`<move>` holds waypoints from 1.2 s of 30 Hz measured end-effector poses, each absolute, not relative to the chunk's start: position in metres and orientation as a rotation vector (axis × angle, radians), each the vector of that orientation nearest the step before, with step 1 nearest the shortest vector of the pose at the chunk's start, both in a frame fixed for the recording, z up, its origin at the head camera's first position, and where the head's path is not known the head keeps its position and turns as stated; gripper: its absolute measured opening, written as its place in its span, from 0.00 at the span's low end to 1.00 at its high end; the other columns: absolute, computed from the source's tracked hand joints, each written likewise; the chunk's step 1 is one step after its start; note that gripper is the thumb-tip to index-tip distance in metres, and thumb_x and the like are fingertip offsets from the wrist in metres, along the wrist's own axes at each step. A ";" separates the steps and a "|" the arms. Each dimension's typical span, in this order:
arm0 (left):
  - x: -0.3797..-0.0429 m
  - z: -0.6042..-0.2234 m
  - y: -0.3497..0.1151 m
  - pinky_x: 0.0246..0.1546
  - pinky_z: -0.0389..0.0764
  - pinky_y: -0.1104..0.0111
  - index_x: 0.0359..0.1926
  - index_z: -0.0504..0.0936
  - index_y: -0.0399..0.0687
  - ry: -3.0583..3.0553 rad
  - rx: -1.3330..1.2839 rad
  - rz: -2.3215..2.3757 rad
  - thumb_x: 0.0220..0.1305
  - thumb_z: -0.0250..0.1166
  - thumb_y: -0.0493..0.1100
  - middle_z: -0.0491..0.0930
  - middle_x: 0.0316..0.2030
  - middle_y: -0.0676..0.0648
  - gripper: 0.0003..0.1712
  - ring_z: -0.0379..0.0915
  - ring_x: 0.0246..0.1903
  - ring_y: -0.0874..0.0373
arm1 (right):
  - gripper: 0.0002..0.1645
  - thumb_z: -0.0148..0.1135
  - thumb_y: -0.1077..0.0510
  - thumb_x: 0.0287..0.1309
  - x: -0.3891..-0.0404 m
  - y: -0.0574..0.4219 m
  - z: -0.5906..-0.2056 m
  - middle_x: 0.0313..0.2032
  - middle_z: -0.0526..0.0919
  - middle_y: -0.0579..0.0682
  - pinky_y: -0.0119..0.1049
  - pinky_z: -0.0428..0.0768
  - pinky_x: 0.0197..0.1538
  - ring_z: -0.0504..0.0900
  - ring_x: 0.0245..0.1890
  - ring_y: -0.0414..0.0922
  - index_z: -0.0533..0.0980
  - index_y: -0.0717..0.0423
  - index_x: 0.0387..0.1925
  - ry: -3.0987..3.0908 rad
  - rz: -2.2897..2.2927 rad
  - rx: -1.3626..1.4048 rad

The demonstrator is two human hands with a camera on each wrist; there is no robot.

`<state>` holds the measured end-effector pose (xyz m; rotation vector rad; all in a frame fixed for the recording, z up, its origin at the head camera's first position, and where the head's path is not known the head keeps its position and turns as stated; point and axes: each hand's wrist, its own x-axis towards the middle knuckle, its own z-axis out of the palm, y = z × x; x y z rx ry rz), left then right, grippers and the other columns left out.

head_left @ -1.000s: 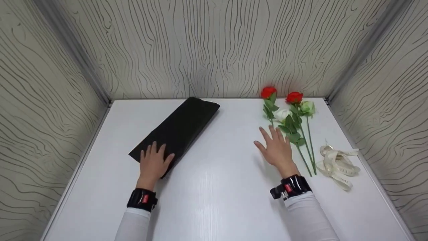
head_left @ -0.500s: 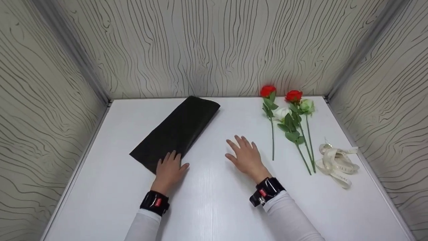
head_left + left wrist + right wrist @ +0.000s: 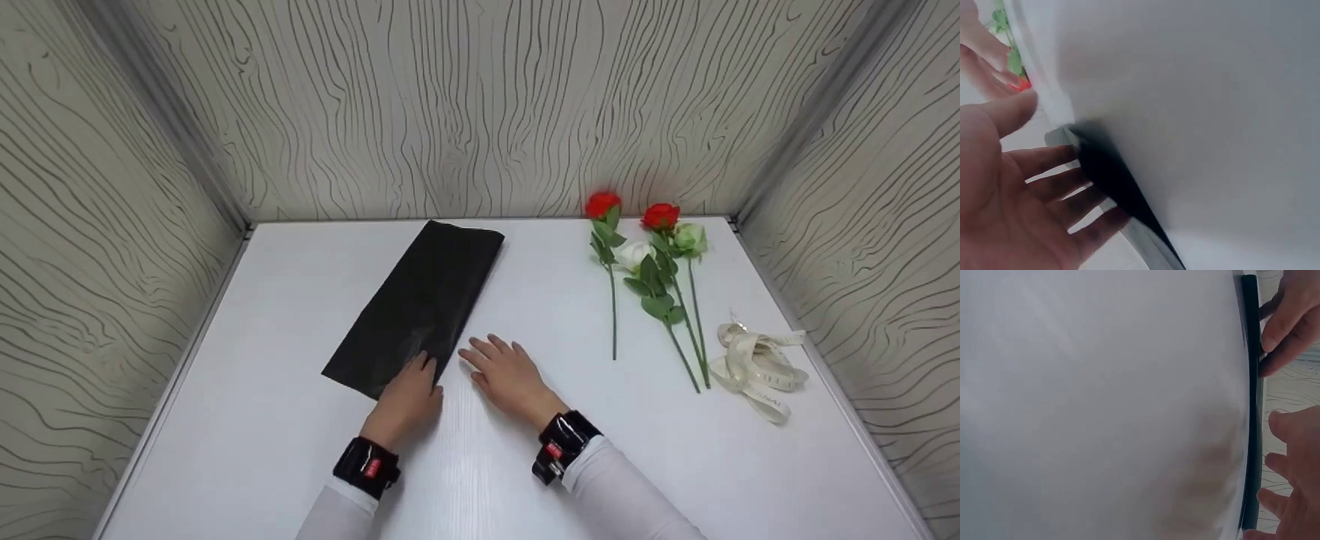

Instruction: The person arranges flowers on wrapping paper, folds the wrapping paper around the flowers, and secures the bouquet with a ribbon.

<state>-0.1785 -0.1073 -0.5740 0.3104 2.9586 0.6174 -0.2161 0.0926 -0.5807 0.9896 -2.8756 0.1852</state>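
Observation:
A folded black sheet [image 3: 416, 300], which looks like wrapping paper, lies slanted on the white table left of centre. My left hand [image 3: 411, 397] rests with its fingers on the near right corner of it. The left wrist view has these fingers [image 3: 1061, 188] nearly straight against the dark sheet [image 3: 1114, 177], the thumb apart. Just right of the sheet's long edge is my right hand [image 3: 511, 379], palm down, fingers relaxed and holding nothing. In the right wrist view, the right hand [image 3: 1300, 467] is beside the black edge [image 3: 1253, 399], below the left hand [image 3: 1292, 326].
Two red roses, one [image 3: 603, 205] apart from the other [image 3: 660, 217], a white flower [image 3: 634, 256] and a pale green one [image 3: 690, 240] lie at the back right. A loose heap of cream ribbon [image 3: 761, 367] is near the right edge. Patterned walls [image 3: 465, 112] enclose the table.
My left hand has slid right along the sheet's near end, and the sheet has turned and shifted slightly right. My right hand has moved left from beside the flowers to near the sheet.

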 end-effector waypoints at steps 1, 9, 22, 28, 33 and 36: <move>-0.178 -0.573 -0.105 0.56 0.63 0.53 0.62 0.64 0.33 2.931 0.330 0.658 0.64 0.54 0.44 0.60 0.62 0.36 0.29 0.57 0.61 0.44 | 0.25 0.48 0.50 0.64 -0.215 0.091 -0.582 0.63 0.64 0.48 0.56 0.63 0.56 0.61 0.62 0.52 0.65 0.42 0.62 -2.860 0.190 1.013; -0.177 -0.572 -0.097 0.57 0.62 0.57 0.64 0.60 0.35 2.838 0.491 0.822 0.64 0.52 0.38 0.60 0.62 0.36 0.28 0.58 0.60 0.46 | 0.23 0.46 0.49 0.66 -0.207 0.095 -0.590 0.63 0.64 0.46 0.55 0.60 0.58 0.60 0.63 0.51 0.67 0.42 0.61 -2.899 0.194 1.073; -0.178 -0.574 -0.123 0.55 0.65 0.55 0.58 0.72 0.42 3.013 0.526 0.626 0.57 0.63 0.41 0.62 0.61 0.37 0.26 0.60 0.59 0.44 | 0.35 0.61 0.37 0.50 -0.219 0.169 -0.580 0.63 0.63 0.50 0.56 0.53 0.61 0.56 0.64 0.53 0.70 0.47 0.58 -3.062 0.392 0.912; -0.172 -0.579 -0.116 0.59 0.58 0.56 0.59 0.72 0.49 2.940 0.634 0.648 0.59 0.61 0.43 0.60 0.63 0.41 0.26 0.53 0.63 0.46 | 0.30 0.64 0.52 0.52 -0.225 0.204 -0.574 0.63 0.63 0.53 0.55 0.54 0.61 0.54 0.64 0.56 0.71 0.51 0.58 -3.065 0.474 0.928; -0.171 -0.583 -0.107 0.61 0.55 0.56 0.59 0.72 0.52 2.911 0.719 0.615 0.60 0.60 0.45 0.60 0.64 0.42 0.25 0.50 0.64 0.47 | 0.27 0.65 0.58 0.51 -0.223 0.208 -0.575 0.61 0.66 0.54 0.48 0.59 0.61 0.60 0.62 0.54 0.73 0.53 0.55 -3.000 0.398 0.858; -0.172 -0.585 -0.104 0.61 0.55 0.55 0.59 0.73 0.52 2.900 0.750 0.571 0.60 0.60 0.45 0.60 0.63 0.41 0.24 0.50 0.64 0.46 | 0.26 0.65 0.55 0.51 -0.213 0.195 -0.577 0.59 0.68 0.55 0.46 0.61 0.59 0.63 0.60 0.53 0.73 0.54 0.53 -2.922 0.316 0.811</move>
